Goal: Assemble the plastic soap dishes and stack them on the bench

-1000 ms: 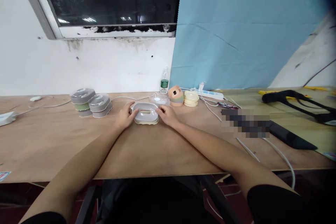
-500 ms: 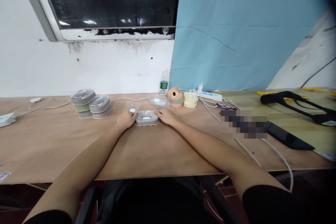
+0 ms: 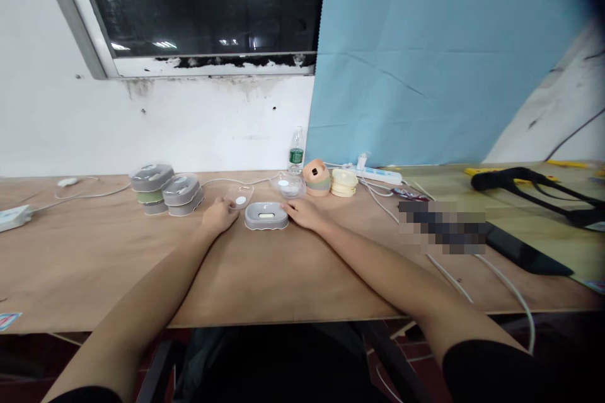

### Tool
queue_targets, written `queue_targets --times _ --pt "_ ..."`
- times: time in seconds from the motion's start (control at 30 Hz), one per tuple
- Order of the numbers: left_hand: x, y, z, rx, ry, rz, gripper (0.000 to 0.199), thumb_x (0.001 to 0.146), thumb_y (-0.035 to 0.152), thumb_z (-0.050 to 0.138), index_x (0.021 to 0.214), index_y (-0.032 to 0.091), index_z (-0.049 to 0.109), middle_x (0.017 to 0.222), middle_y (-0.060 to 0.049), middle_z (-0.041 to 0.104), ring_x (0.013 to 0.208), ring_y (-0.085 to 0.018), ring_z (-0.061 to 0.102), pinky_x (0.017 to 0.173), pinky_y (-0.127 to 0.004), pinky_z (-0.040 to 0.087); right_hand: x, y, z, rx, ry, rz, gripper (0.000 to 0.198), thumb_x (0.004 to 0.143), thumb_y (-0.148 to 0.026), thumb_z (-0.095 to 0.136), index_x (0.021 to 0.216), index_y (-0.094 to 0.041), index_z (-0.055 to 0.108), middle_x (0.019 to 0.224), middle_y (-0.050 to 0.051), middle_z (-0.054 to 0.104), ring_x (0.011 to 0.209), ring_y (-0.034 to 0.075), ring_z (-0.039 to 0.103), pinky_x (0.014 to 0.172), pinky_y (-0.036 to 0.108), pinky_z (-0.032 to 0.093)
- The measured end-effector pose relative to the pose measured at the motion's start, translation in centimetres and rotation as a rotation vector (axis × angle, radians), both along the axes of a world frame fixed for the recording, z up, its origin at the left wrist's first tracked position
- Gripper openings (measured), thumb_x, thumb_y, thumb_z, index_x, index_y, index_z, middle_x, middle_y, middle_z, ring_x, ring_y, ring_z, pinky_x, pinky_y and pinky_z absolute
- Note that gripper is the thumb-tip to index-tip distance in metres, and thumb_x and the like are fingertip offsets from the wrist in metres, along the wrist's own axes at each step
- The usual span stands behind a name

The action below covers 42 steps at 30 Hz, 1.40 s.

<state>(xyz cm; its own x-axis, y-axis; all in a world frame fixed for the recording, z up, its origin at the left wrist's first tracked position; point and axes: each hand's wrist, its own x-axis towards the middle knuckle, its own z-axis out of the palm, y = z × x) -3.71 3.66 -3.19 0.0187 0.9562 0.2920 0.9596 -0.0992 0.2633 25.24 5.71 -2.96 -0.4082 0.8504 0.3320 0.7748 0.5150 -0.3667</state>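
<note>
A low grey plastic box (image 3: pixel 266 220) with rounded corners and a pale oblong mark in its recessed top lies flat on the table. My right hand (image 3: pixel 304 213) is at its right end, thumb and fingertips closed against the corner. My left hand (image 3: pixel 220 215) rests on the table left of the box, apart from it, with fingers loosely bent and nothing seen in them. Its fingertips come close to the left edge of a clear plastic cover (image 3: pixel 246 192) with a white round sticker; whether they touch is unclear. Another clear cover (image 3: pixel 287 185) lies behind the box.
Grey and green boxes (image 3: pixel 152 186) and grey boxes (image 3: pixel 183 195) are stacked at left. Orange-green bowls (image 3: pixel 316 177), cream pieces (image 3: pixel 344 182), a water bottle (image 3: pixel 296 150) and a power strip (image 3: pixel 379 175) stand at the back. Cables, dark items and a black frame (image 3: pixel 524 184) lie right.
My left hand has let go of the grey box's left end and shifted left, beside the clear cover. My right hand stays at the box's right end. The view has tilted slightly.
</note>
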Motion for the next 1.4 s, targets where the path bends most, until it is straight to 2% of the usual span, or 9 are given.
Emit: queue_targets --times 0.3,0.43,0.57,0.67,0.77,0.9,1.1,1.27,1.4 --pt "0.4 -0.9 1.6 0.358 -0.242 0.04 0.037 0.084 0.054 0.052 0.102 0.023 0.059 0.102 -0.006 0.061 0.085 -0.02 0.061 0.071 -0.029 0.046 0.2 -0.2 -0.1 0.02 0.013 -0.01 0.047 0.094 -0.048 0.037 0.068 -0.017 0.061 0.068 0.003 0.063 0.061 0.013 0.05 0.055 0.025 0.025" --pt "0.8 -1.8 2.4 0.443 -0.38 -0.075 0.041 0.088 0.052 0.046 0.107 0.018 0.058 0.089 -0.005 0.063 0.078 -0.018 0.059 0.071 -0.028 0.045 0.2 -0.5 -0.1 0.122 0.168 -0.034 0.035 0.091 -0.048 0.046 0.104 -0.019 0.061 0.082 0.003 0.066 0.071 0.015 0.056 0.063 0.024 0.035" --pt "2.0 -2.5 2.6 0.378 -0.464 -0.223 0.04 0.09 0.05 0.041 0.101 0.017 0.06 0.087 -0.005 0.065 0.079 -0.017 0.059 0.075 -0.028 0.046 0.3 -0.9 0.3 0.198 0.279 0.059 0.052 0.091 -0.048 0.046 0.133 -0.018 0.042 0.103 0.008 0.064 0.075 0.016 0.058 0.073 0.028 0.041" --pt "2.9 -2.6 2.3 0.268 -0.536 -0.284 0.043 0.09 0.052 0.04 0.097 0.016 0.062 0.076 -0.003 0.064 0.073 -0.017 0.059 0.07 -0.027 0.047 0.3 -1.3 0.5 0.217 0.26 0.157 0.042 0.095 -0.046 0.037 0.123 -0.018 0.051 0.105 0.009 0.063 0.083 0.018 0.058 0.08 0.029 0.04" --pt "3.3 -2.3 1.8 0.236 -0.647 -0.286 0.053 0.089 0.053 0.042 0.123 0.013 0.052 0.065 0.0 0.06 0.066 -0.016 0.059 0.067 -0.027 0.047 0.3 -1.5 0.6 0.215 0.206 0.179 0.041 0.096 -0.047 0.031 0.092 -0.018 0.059 0.086 0.007 0.063 0.079 0.017 0.055 0.075 0.027 0.038" --pt "3.4 -2.0 1.5 0.147 -0.673 -0.322 0.059 0.089 0.054 0.041 0.13 0.012 0.049 0.057 0.002 0.056 0.058 -0.016 0.058 0.062 -0.027 0.047 0.5 -1.4 0.5 0.226 0.165 0.164 0.049 0.095 -0.051 0.029 0.063 -0.019 0.047 0.063 0.001 0.052 0.062 0.013 0.045 0.062 0.025 0.03" --pt "3.4 -2.2 1.4 -0.038 -0.55 -0.403 0.057 0.092 0.057 0.029 0.106 0.015 0.065 0.063 -0.001 0.062 0.062 -0.018 0.06 0.064 -0.029 0.047 0.6 -1.2 0.4 0.157 0.101 0.142 0.05 0.095 -0.049 0.03 0.06 -0.018 0.047 0.06 0.001 0.052 0.06 0.012 0.044 0.059 0.025 0.026" --pt "2.9 -2.1 1.4 -0.101 -0.379 -0.405 0.062 0.087 0.062 0.039 0.127 0.016 0.055 0.09 -0.006 0.069 0.083 -0.022 0.063 0.076 -0.032 0.047 0.7 -0.4 0.2 0.038 0.077 0.153 0.046 0.094 -0.046 0.034 0.062 -0.017 0.049 0.063 0.0 0.055 0.06 0.012 0.045 0.058 0.024 0.026" --pt "2.6 -2.1 1.3 -0.109 -0.238 -0.405 0.073 0.083 0.065 0.042 0.137 0.015 0.045 0.085 -0.005 0.067 0.078 -0.021 0.061 0.071 -0.031 0.046 0.9 0.2 0.0 -0.065 0.125 0.215 0.045 0.094 -0.045 0.034 0.062 -0.017 0.048 0.061 -0.001 0.055 0.058 0.011 0.044 0.057 0.023 0.029"
